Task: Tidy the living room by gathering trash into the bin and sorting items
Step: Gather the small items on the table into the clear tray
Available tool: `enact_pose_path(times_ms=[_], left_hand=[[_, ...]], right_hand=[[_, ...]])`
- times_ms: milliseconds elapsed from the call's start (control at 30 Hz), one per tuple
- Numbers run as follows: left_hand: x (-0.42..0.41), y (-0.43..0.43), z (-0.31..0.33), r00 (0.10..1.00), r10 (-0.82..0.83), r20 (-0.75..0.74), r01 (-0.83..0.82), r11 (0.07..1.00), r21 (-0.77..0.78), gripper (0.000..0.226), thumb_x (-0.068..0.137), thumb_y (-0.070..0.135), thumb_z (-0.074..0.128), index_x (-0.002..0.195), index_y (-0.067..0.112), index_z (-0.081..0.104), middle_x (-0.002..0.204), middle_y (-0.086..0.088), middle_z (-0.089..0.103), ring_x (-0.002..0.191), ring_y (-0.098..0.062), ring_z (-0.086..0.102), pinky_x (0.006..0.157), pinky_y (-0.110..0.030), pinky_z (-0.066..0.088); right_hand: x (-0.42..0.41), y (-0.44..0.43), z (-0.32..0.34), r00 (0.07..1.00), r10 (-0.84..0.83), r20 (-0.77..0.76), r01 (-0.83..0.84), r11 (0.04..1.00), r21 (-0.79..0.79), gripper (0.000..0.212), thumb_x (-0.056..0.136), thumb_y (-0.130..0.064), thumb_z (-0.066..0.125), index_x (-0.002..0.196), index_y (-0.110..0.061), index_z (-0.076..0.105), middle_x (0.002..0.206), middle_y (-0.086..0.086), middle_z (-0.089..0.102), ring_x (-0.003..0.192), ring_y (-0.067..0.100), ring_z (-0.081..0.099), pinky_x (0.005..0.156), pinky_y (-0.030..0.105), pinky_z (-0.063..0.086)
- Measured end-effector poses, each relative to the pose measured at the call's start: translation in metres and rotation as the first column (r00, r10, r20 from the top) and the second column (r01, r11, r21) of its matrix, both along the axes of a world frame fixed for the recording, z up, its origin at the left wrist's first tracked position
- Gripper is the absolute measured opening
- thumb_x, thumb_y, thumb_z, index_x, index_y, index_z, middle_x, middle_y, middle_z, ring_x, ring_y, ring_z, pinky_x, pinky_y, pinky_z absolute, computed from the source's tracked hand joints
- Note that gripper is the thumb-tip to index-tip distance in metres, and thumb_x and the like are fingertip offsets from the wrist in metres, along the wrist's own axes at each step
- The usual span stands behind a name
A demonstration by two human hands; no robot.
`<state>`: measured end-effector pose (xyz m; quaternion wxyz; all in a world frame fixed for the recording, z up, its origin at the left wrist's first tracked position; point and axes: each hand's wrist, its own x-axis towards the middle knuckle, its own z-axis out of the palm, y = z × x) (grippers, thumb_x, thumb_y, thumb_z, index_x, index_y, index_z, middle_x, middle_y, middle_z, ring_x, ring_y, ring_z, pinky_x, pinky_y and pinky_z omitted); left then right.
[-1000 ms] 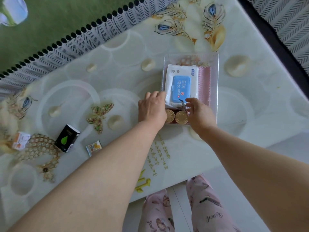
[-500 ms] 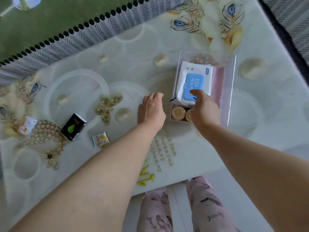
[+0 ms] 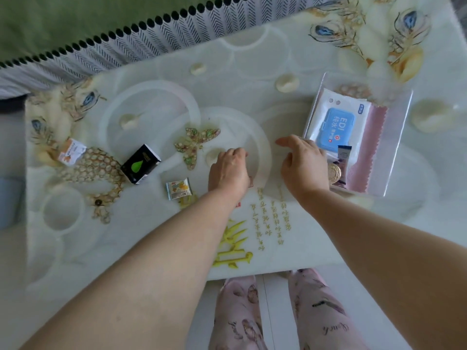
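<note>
A clear plastic tray (image 3: 396,147) stands on the table at the right. In it lie a white wipes pack with a blue lid (image 3: 338,122), a pink cloth (image 3: 371,147), a gold round piece (image 3: 334,173) and a dark sachet (image 3: 343,157). My right hand (image 3: 303,165) hovers just left of the tray, fingers relaxed and pointing left, holding nothing. My left hand (image 3: 228,173) rests on the table with its fingers loosely curled down, and I see nothing in it. Further left lie a small snack packet (image 3: 178,189), a black box with a green leaf (image 3: 140,164) and an orange-and-white box (image 3: 72,151).
The glossy patterned table (image 3: 252,84) carries printed butterflies, feathers and gold writing. Its near edge runs above my knees in pink trousers (image 3: 278,311). A striped rug border (image 3: 126,46) and green carpet lie beyond the far edge. Something pale blue (image 3: 10,200) sits at the far left.
My right hand has drawn back out of the tray to its left side, and a dark sachet now lies by the wipes. My left hand has shifted left, away from the tray.
</note>
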<state>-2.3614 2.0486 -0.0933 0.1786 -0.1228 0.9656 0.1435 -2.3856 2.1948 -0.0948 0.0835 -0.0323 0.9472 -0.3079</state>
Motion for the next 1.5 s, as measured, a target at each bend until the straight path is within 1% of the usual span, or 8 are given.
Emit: enact_pose_path(times_ms=[100, 233, 600, 833, 1067, 1233, 1400, 1500], left_hand=[[0.014, -0.018, -0.003, 0.999, 0.041, 0.025, -0.041, 0.999, -0.004, 0.055, 0.089, -0.008, 0.044, 0.137, 0.018, 0.045, 0.138, -0.001, 0.050, 0.128, -0.021, 0.042, 0.098, -0.035, 0.042], [0.034, -0.044, -0.006, 0.995, 0.090, 0.047, -0.089, 0.996, -0.020, 0.054, 0.088, -0.007, 0.046, 0.137, 0.017, 0.045, 0.135, -0.004, 0.051, 0.125, -0.024, 0.043, 0.096, -0.037, 0.044], [0.073, -0.136, -0.016, 0.957, 0.250, 0.149, -0.242, 0.968, -0.072, 0.041, 0.091, 0.003, 0.050, 0.130, 0.014, 0.049, 0.129, -0.007, 0.053, 0.121, -0.027, 0.047, 0.089, -0.036, 0.043], [0.090, -0.216, -0.030, 0.937, 0.337, 0.088, -0.325, 0.937, -0.130, 0.038, 0.093, 0.009, 0.050, 0.131, 0.011, 0.048, 0.132, -0.009, 0.052, 0.124, -0.027, 0.046, 0.091, -0.037, 0.045], [0.068, -0.268, -0.043, 0.931, 0.364, 0.011, -0.362, 0.930, -0.068, 0.048, 0.095, 0.015, 0.053, 0.140, 0.011, 0.036, 0.141, -0.011, 0.042, 0.128, -0.029, 0.042, 0.095, -0.040, 0.042], [0.053, -0.281, -0.053, 0.937, 0.342, 0.066, -0.335, 0.937, -0.097, 0.052, 0.096, 0.021, 0.054, 0.142, 0.011, 0.032, 0.143, -0.012, 0.040, 0.129, -0.030, 0.043, 0.095, -0.040, 0.042], [0.052, -0.283, -0.061, 0.937, 0.339, 0.086, -0.328, 0.937, -0.121, 0.045, 0.095, 0.024, 0.057, 0.132, 0.008, 0.038, 0.132, -0.015, 0.047, 0.120, -0.031, 0.048, 0.083, -0.039, 0.043], [0.056, -0.282, -0.066, 0.935, 0.336, 0.115, -0.320, 0.938, -0.136, 0.050, 0.090, 0.031, 0.063, 0.128, 0.007, 0.041, 0.127, -0.015, 0.050, 0.115, -0.030, 0.051, 0.080, -0.038, 0.043]], right_hand=[[0.008, -0.017, 0.000, 0.999, 0.015, -0.030, -0.014, 1.000, 0.022, 0.048, 0.079, 0.004, 0.046, 0.115, -0.021, 0.066, 0.124, 0.000, 0.063, 0.127, 0.018, 0.048, 0.102, 0.038, 0.029], [0.017, -0.044, -0.001, 0.994, 0.103, -0.027, -0.102, 0.994, 0.028, 0.047, 0.079, 0.002, 0.045, 0.112, -0.024, 0.066, 0.118, -0.003, 0.066, 0.118, 0.020, 0.053, 0.096, 0.036, 0.032], [0.045, -0.133, -0.027, 0.907, 0.296, 0.299, -0.330, 0.941, 0.071, 0.041, 0.088, -0.005, 0.045, 0.121, -0.026, 0.059, 0.122, -0.006, 0.064, 0.116, 0.019, 0.052, 0.095, 0.034, 0.039], [0.060, -0.205, -0.052, 0.829, 0.390, 0.402, -0.470, 0.874, 0.122, 0.046, 0.089, -0.011, 0.054, 0.132, -0.026, 0.050, 0.128, 0.001, 0.058, 0.121, 0.023, 0.047, 0.095, 0.037, 0.040], [0.061, -0.249, -0.072, 0.841, 0.382, 0.384, -0.479, 0.855, 0.198, 0.056, 0.090, -0.009, 0.054, 0.141, -0.026, 0.040, 0.145, -0.003, 0.044, 0.134, 0.022, 0.033, 0.102, 0.037, 0.031], [0.065, -0.260, -0.081, 0.868, 0.357, 0.345, -0.460, 0.841, 0.284, 0.057, 0.087, -0.006, 0.058, 0.138, -0.026, 0.043, 0.136, 0.000, 0.047, 0.127, 0.024, 0.038, 0.100, 0.037, 0.033], [0.067, -0.259, -0.083, 0.885, 0.316, 0.341, -0.434, 0.825, 0.361, 0.052, 0.085, -0.006, 0.059, 0.131, -0.027, 0.049, 0.120, 0.002, 0.050, 0.114, 0.024, 0.042, 0.094, 0.037, 0.033], [0.068, -0.258, -0.082, 0.891, 0.295, 0.344, -0.422, 0.818, 0.391, 0.043, 0.084, -0.005, 0.056, 0.123, -0.024, 0.055, 0.112, 0.003, 0.051, 0.109, 0.024, 0.044, 0.090, 0.037, 0.034]])
